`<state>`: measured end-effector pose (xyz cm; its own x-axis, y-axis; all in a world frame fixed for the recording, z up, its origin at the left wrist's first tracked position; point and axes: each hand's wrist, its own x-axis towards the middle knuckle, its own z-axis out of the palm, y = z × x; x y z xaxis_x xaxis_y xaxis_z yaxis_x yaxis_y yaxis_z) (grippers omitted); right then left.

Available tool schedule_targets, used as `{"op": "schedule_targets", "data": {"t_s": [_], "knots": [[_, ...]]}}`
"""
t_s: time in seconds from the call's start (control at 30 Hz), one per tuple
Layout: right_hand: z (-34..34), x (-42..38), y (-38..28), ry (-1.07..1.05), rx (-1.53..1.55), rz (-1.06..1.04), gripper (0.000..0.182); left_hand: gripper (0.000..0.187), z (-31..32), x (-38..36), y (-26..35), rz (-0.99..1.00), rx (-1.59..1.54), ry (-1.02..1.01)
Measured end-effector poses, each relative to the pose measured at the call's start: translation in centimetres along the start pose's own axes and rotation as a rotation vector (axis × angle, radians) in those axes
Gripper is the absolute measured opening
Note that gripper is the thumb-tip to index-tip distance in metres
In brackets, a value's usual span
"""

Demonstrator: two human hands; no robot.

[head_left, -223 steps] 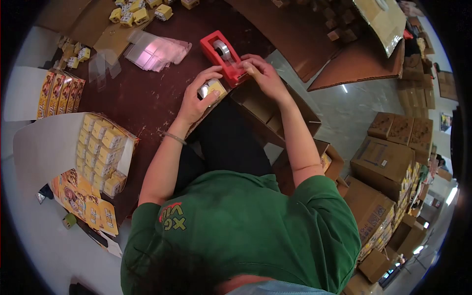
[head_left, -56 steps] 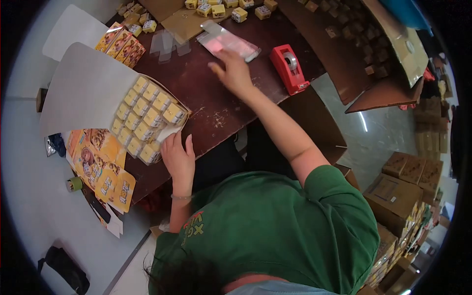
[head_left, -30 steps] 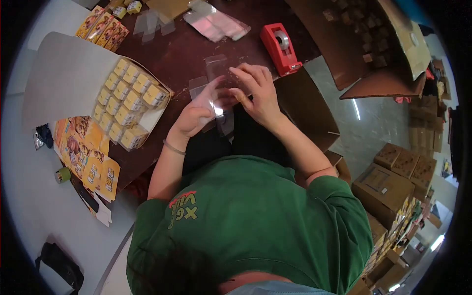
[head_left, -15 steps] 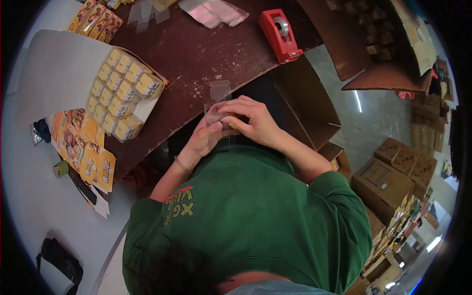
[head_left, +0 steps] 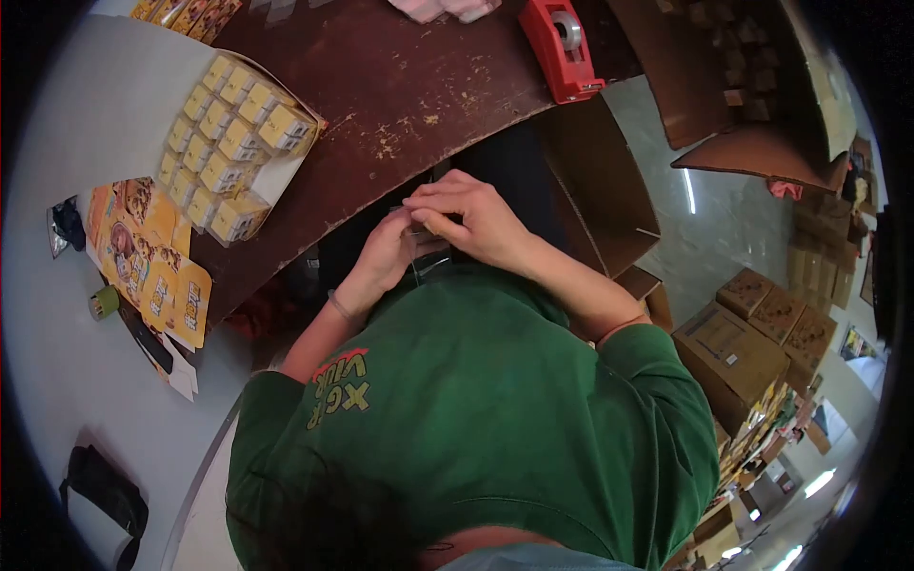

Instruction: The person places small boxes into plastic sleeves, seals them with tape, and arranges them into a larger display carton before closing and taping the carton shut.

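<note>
Close to my chest, just off the table edge, both hands grip a clear plastic box [head_left: 428, 255], mostly hidden by my fingers. My left hand [head_left: 383, 255] is closed around its left side. From the right and above, my right hand [head_left: 474, 217] bends its fingers over the top, fingertips meeting those of the left. Only thin transparent walls and a glint show below the hands. Up and left of them, a tray [head_left: 295, 157] bears rows of small yellow-and-white boxes [head_left: 228, 143] in clear packaging.
A red tape dispenser [head_left: 564, 57] stands near the edge of the dark red table [head_left: 381, 95]. Flat printed yellow cartons [head_left: 152, 257] lie at left. An open cardboard box [head_left: 605, 190] sits beside my right arm. Stacked cartons [head_left: 733, 352] fill the right side.
The clear flap that stuck up above my hands is no longer visible; my right fingers now cover that end. Both hands have drawn closer together. The view has shifted slightly.
</note>
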<state>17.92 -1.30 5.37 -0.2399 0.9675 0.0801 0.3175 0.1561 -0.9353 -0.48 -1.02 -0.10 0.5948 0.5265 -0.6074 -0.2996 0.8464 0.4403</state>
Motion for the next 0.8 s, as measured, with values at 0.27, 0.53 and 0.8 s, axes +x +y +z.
{"op": "schedule_targets", "data": {"t_s": [0.27,0.53,0.8], "knots": [[-0.9,-1.3,1.5,-0.038,-0.111,-0.096,0.022,0.081,-2.3,0.2,-1.7,0.215,0.338,-0.337],[0.0,-0.8,3.0,0.161,-0.074,-0.153,0.022,0.105,0.5,1.8,0.2,0.388,0.342,-0.185],[-1.6,3.0,0.8,0.212,0.254,-0.018,0.022,0.115,3.6,2.5,5.3,0.517,0.390,-0.148]]}}
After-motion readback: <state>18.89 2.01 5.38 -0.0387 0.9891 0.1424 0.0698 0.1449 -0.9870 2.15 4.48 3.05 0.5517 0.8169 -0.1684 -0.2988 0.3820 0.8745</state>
